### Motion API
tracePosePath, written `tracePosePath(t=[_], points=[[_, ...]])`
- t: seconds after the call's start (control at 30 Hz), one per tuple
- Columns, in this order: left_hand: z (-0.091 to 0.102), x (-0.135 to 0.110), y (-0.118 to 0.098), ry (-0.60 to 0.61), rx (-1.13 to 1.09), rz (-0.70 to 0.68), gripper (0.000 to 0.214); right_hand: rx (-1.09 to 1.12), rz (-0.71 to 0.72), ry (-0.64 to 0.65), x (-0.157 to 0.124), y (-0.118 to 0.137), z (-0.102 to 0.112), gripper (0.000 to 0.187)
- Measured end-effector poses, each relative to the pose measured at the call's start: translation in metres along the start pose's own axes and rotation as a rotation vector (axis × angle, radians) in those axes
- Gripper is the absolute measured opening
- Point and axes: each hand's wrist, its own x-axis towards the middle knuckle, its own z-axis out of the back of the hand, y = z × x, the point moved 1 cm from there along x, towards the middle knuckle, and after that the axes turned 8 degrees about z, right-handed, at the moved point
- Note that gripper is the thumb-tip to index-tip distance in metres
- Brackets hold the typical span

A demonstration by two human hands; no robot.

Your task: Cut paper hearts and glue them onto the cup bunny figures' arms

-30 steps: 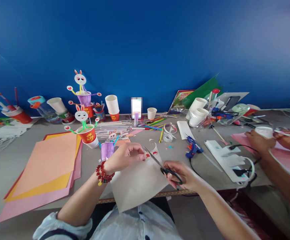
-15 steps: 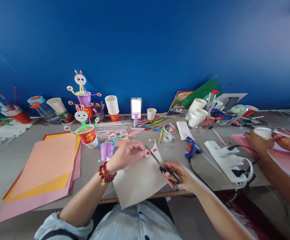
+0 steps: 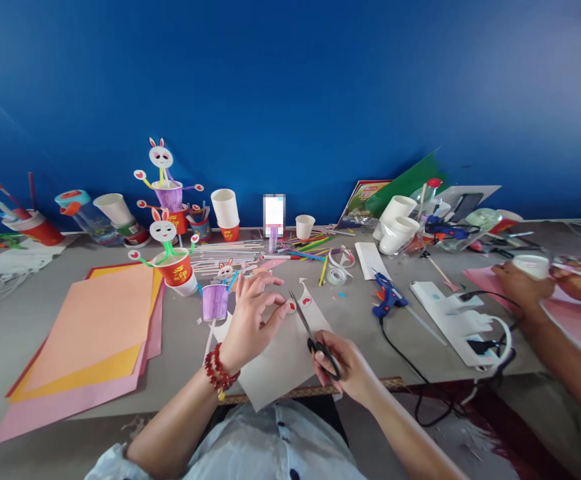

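Scissors (image 3: 304, 322) sat clamped in the grip of the right hand (image 3: 344, 365), blades lying across a white paper sheet (image 3: 280, 363) at the near edge of the desk (image 3: 20, 333). The left hand (image 3: 250, 319) pinched that sheet in its grip by a red heart cut-out (image 3: 291, 306), near a purple cup (image 3: 215, 302).

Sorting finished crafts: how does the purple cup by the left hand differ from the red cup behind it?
The purple cup is plain; the red cup bears yellow print. The red cup carries a bunny head on green stems and sits in a white cup; the purple cup stands on the table, closer to the left hand. Both are paper cups, mouth up.
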Motion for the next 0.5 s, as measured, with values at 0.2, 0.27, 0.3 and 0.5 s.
tracePosePath(t=[0.2, 0.27, 0.3, 0.5], points=[[0.003, 0.001, 0.003, 0.07, -0.099, 0.042, 0.018, 0.007, 0.039, 0.037, -0.002, -0.003, -0.004, 0.062], [0.003, 0.001, 0.002, 0.107, -0.122, 0.05, 0.018, 0.032, 0.041, 0.06, -0.002, 0.0, -0.006, 0.062], [0.003, 0.001, 0.002, 0.122, -0.134, 0.052, 0.019, 0.049, 0.042, 0.071, -0.001, 0.002, -0.006, 0.062], [0.004, 0.001, -0.002, 0.181, -0.221, 0.069, 0.018, 0.135, 0.063, 0.099, -0.001, 0.01, -0.007, 0.06]])
